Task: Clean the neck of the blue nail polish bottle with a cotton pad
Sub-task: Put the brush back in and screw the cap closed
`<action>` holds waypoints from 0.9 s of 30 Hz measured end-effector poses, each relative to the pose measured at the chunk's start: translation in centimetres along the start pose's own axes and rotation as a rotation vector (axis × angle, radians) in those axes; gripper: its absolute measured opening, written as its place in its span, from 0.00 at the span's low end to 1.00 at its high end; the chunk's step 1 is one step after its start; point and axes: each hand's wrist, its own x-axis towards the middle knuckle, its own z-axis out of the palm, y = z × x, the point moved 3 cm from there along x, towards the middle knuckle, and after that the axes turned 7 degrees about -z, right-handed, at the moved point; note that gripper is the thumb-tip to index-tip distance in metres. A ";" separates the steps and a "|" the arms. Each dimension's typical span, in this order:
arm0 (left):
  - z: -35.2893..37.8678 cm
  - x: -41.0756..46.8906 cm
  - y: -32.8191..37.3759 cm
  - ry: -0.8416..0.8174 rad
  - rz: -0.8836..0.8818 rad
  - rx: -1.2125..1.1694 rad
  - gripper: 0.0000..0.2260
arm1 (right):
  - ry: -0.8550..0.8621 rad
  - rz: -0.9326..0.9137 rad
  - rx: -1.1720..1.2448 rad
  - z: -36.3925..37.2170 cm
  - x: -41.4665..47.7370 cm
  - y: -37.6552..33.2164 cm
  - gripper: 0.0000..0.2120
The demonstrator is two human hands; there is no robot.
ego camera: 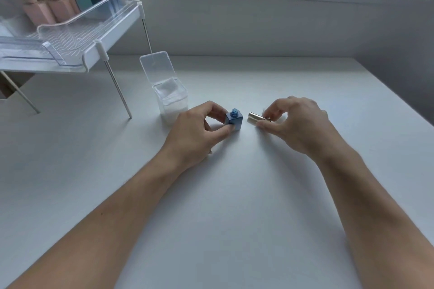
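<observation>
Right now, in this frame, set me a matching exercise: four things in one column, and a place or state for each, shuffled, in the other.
Things:
1. blue bottle
2. gold cap
3. cotton pad box
4. pink bottles

Places or states:
A. lid flipped open
B. on the clear rack
C. uncapped, held upright by the left hand
D. in the right hand, lying sideways

Pairs: 1-C, 2-D, 3-A, 4-B

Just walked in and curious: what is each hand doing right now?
Left hand: closed on the uncapped blue nail polish bottle, steadying it on the table.
Right hand: closed on the gold cap.
</observation>
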 end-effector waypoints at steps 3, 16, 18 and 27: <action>0.0 0.0 0.0 -0.002 0.002 0.002 0.09 | 0.027 0.002 0.048 -0.1 -0.1 -0.1 0.11; 0.0 0.1 -0.2 -0.015 0.023 0.019 0.07 | 0.148 0.053 0.727 -1.5 0.7 0.4 0.08; 0.0 0.1 -0.2 -0.013 0.024 0.016 0.07 | 0.140 0.053 0.789 -1.4 0.8 0.1 0.08; 0.1 -0.1 0.0 -0.012 0.049 0.018 0.07 | 0.111 0.017 0.929 -0.6 0.7 -0.8 0.10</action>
